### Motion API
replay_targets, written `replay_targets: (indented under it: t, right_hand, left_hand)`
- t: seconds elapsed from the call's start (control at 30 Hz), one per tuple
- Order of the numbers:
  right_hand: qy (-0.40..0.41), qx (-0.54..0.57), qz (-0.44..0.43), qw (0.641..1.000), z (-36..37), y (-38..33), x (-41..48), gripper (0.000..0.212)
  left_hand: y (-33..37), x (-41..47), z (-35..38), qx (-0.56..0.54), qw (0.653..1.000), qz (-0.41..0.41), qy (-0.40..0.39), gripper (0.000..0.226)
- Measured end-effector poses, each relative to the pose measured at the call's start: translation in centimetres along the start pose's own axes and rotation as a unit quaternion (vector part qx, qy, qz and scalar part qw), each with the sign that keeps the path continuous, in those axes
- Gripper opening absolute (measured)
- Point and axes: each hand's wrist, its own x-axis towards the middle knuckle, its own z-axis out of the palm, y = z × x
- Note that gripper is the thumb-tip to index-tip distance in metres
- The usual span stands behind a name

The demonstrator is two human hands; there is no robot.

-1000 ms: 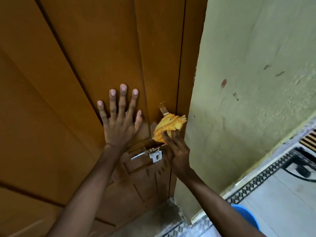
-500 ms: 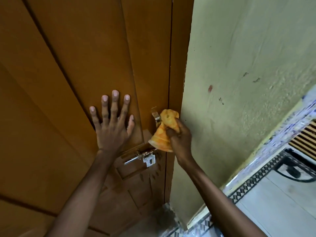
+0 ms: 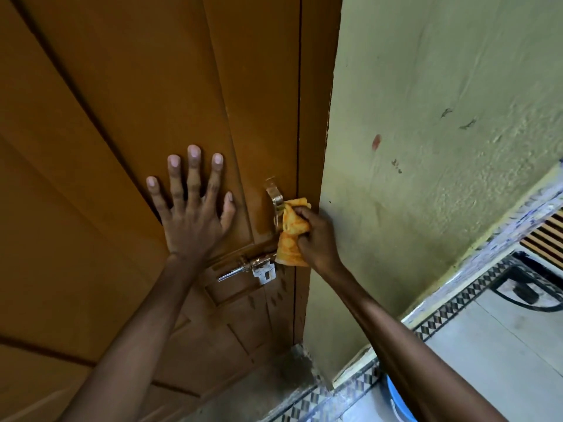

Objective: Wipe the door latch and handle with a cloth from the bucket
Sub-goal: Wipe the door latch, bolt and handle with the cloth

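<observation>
A brown wooden door (image 3: 122, 117) fills the left of the view. Near its right edge is a shiny metal handle (image 3: 274, 196), upright, its lower part hidden by a yellow-orange cloth (image 3: 291, 239). My right hand (image 3: 318, 236) is shut on that cloth and presses it against the handle's right side. Below the handle a metal sliding latch (image 3: 246, 268) with a hanging hasp plate runs across the door. My left hand (image 3: 192, 208) lies flat on the door, fingers spread, left of the handle.
A green plastered wall (image 3: 441, 132) stands right of the door frame. A blue bucket (image 3: 396, 400) rim peeks out behind my right forearm at the bottom. Patterned tile border and pale floor (image 3: 502, 345) lie lower right, with a black metal frame beyond.
My right hand has slid the cloth down the handle, uncovering the handle's top, and it now reaches toward the latch. My left hand has stayed flat on the door.
</observation>
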Motion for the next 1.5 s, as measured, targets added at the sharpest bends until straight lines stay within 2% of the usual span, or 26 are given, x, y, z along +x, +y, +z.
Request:
replay_targets:
  t: [0.1,0.17,0.27,0.33,0.4,0.47,0.53,0.73,0.8,0.9,1.03,1.2,1.37,1.5]
  right_hand:
    - [-0.049,-0.050,0.040,0.997,-1.1,-0.5,1.1,0.046]
    - [-0.042,-0.041,0.034,0.998,-1.4,-0.6,1.4,0.043]
    - [0.079,0.034,0.034,0.996,-1.4,-0.4,0.8,0.040]
    - [0.187,0.022,0.015,0.982,-1.6,-0.1,0.5,0.039]
    - [0.233,-0.037,-0.021,0.971,-1.7,-0.1,0.5,0.034]
    - [0.216,-0.125,-0.037,0.968,-1.0,-0.4,0.7,0.033]
    - [0.181,-0.148,-0.028,0.972,-0.2,-0.8,1.1,0.033]
    - [0.133,-0.066,-0.001,0.989,0.0,-3.1,0.9,0.035]
    - [0.105,0.014,0.044,0.993,-0.1,-3.6,1.2,0.032]
    - [0.056,0.167,0.124,0.976,-0.3,-3.1,1.7,0.032]
    - [0.006,0.219,0.126,0.968,-1.0,-2.4,1.8,0.039]
    - [-0.088,0.290,0.170,0.938,-2.9,-2.7,4.2,0.040]
    - [-0.101,0.327,0.164,0.925,-2.6,-2.3,4.5,0.038]
    - [-0.096,0.227,0.072,0.966,-2.0,-1.4,4.4,0.036]
  left_hand:
    - [0.0,0.1,-0.1,0.001,1.000,-0.001,-0.005,0.074]
    - [-0.1,0.1,-0.1,-0.001,1.000,-0.001,-0.006,0.074]
    - [-0.2,0.0,0.0,-0.005,1.000,-0.002,-0.005,0.074]
    - [-0.2,0.0,-0.1,-0.007,1.000,-0.003,-0.004,0.074]
    - [-0.1,0.1,-0.1,-0.008,1.000,-0.003,-0.006,0.074]
    - [-0.1,0.2,-0.1,-0.008,1.000,-0.003,-0.009,0.074]
    - [-0.1,0.1,0.0,-0.005,1.000,-0.003,-0.006,0.074]
    - [-0.1,0.0,0.2,0.005,1.000,-0.001,0.001,0.076]
    - [-0.1,-0.1,0.3,0.007,1.000,0.001,0.004,0.077]
    - [-0.1,-0.1,0.4,0.008,1.000,0.000,0.010,0.077]
    - [-0.1,-0.3,0.4,0.012,1.000,-0.003,0.013,0.077]
    - [0.0,-0.1,0.3,0.013,1.000,-0.003,0.013,0.078]
    - [0.1,-0.4,0.7,0.022,0.999,-0.012,0.022,0.078]
    - [0.1,-0.4,0.7,0.026,0.999,-0.010,0.027,0.076]
